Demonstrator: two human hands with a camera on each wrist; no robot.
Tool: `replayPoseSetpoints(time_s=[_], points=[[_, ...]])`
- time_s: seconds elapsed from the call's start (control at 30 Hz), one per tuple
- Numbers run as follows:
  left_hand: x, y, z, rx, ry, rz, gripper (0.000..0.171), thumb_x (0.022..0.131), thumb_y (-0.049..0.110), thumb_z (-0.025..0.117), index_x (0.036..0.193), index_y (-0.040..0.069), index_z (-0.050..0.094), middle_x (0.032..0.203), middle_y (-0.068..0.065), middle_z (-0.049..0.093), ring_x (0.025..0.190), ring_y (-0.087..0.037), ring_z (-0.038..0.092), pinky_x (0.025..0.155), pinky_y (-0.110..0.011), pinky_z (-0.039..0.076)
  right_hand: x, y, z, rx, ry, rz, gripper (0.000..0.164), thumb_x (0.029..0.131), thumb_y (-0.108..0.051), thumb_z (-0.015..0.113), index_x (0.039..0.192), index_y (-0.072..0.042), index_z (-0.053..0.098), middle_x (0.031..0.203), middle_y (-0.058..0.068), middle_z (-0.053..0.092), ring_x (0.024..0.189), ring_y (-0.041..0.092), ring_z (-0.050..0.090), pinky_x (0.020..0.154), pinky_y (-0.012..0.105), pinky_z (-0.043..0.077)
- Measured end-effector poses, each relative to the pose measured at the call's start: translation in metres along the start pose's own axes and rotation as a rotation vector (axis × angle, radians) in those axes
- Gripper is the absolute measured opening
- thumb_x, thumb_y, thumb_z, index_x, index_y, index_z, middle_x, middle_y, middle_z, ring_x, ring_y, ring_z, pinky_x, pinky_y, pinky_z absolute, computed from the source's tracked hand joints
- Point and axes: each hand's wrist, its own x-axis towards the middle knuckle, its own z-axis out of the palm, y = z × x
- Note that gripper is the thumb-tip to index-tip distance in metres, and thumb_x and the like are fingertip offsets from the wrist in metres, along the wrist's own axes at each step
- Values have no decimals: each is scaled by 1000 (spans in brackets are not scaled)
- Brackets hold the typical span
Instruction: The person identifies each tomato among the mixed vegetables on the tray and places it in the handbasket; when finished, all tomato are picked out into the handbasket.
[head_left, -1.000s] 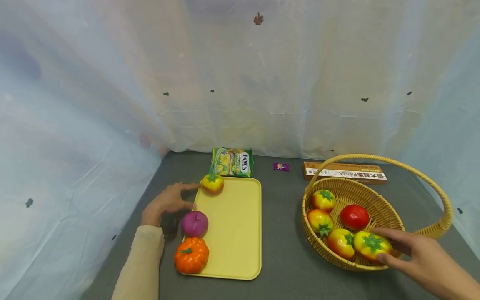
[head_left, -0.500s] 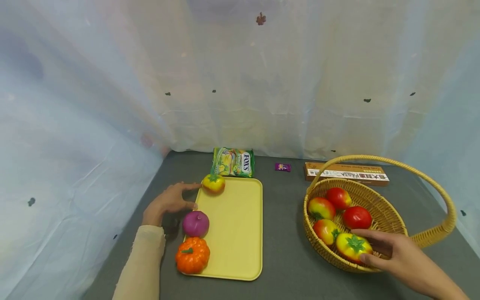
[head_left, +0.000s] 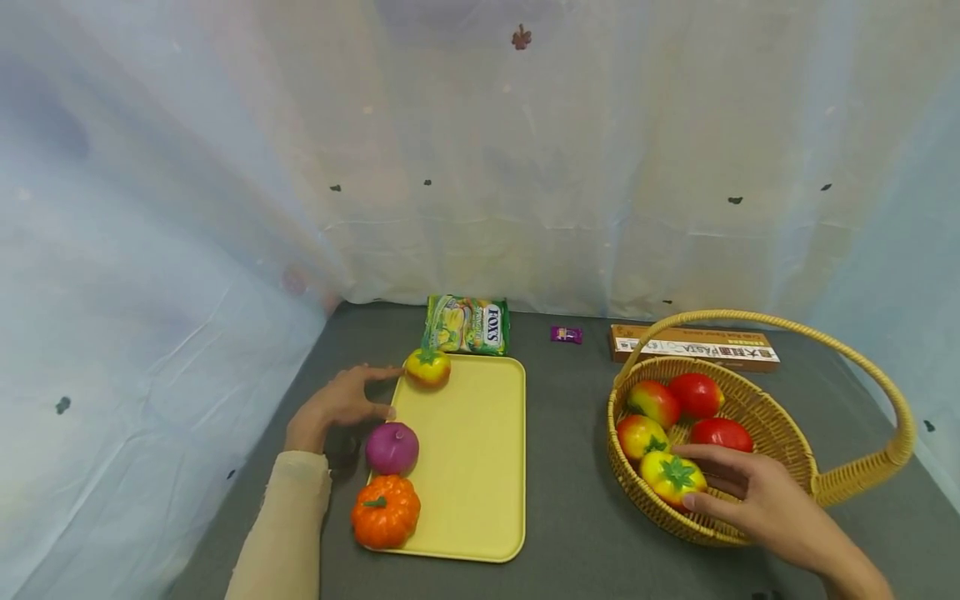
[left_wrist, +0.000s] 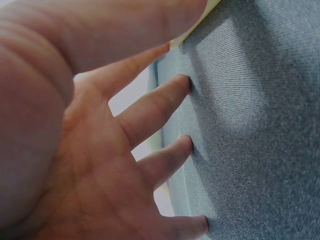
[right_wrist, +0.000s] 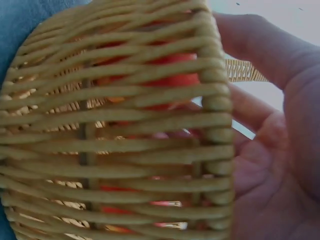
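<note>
In the head view my right hand (head_left: 765, 500) reaches into the wicker basket (head_left: 783, 425), thumb and fingers around the right side of a yellow-red toy fruit with a green leafy top (head_left: 670, 477). The right wrist view shows the basket wall hiding most of the fingers. My left hand (head_left: 341, 402) stays spread at the left edge of a yellow tray (head_left: 465, 467). Its index fingertip is by another yellow-red fruit (head_left: 427, 367), and its thumb tip is at the tray rim. Nearer the front, a purple onion (head_left: 392, 448) and an orange pumpkin (head_left: 386, 511) sit along that edge.
More red and yellow-red fruits (head_left: 696, 394) lie in the basket, whose tall handle (head_left: 825, 342) arches over it. At the back are a green FOX'S bag (head_left: 465, 325), a small purple packet (head_left: 566, 334) and a pasta box (head_left: 697, 347), before a pale curtain (head_left: 525, 167).
My right hand has moved left inside the basket, the leafy-topped fruit shifting left with it. Other fruits in the basket rolled and changed places. My left hand has kept its place.
</note>
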Motion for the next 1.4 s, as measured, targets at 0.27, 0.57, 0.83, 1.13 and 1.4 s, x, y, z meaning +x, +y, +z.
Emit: replayPoseSetpoints(time_s=[0.27, 0.57, 0.83, 1.13, 1.4], points=[[-1, -2, 0, 0, -1, 1, 75, 90, 31, 90, 159, 23, 61, 168, -33, 43, 160, -61, 26, 122, -84, 23, -4, 2, -3, -69, 2, 0, 50, 95, -25, 87, 142, -13, 73, 140, 14, 75, 115, -9, 68, 89, 18, 62], [-2, -3, -2, -1, 1, 3, 75, 90, 29, 90, 159, 24, 61, 168, -33, 44, 160, -62, 26, 123, -84, 23, 1, -16, 2, -65, 139, -39, 52, 95, -24, 88, 144, -17, 72, 138, 7, 77, 117, -4, 72, 89, 15, 60], [-2, -4, -2, 5, 7, 5, 75, 90, 30, 90, 159, 25, 61, 167, -32, 45, 160, -61, 26, 122, -84, 24, 32, -56, 20, 149, 146, -169, 56, 98, -11, 83, 151, -21, 67, 146, 4, 73, 132, 5, 70, 104, 13, 54], [-1, -5, -3, 10, 13, 20, 75, 90, 32, 90, 159, 24, 61, 166, -33, 46, 161, -61, 26, 122, -83, 26, 81, -94, 48, 290, 117, -322, 61, 95, -8, 85, 152, -17, 67, 151, 5, 70, 138, 12, 68, 112, 21, 53], [0, -2, 0, 10, 8, 35, 74, 90, 30, 90, 158, 24, 62, 166, -32, 47, 160, -61, 28, 123, -82, 27, 118, -122, 74, 366, 62, -370, 60, 96, -16, 87, 152, -15, 66, 153, 1, 69, 143, 24, 66, 117, 25, 50]])
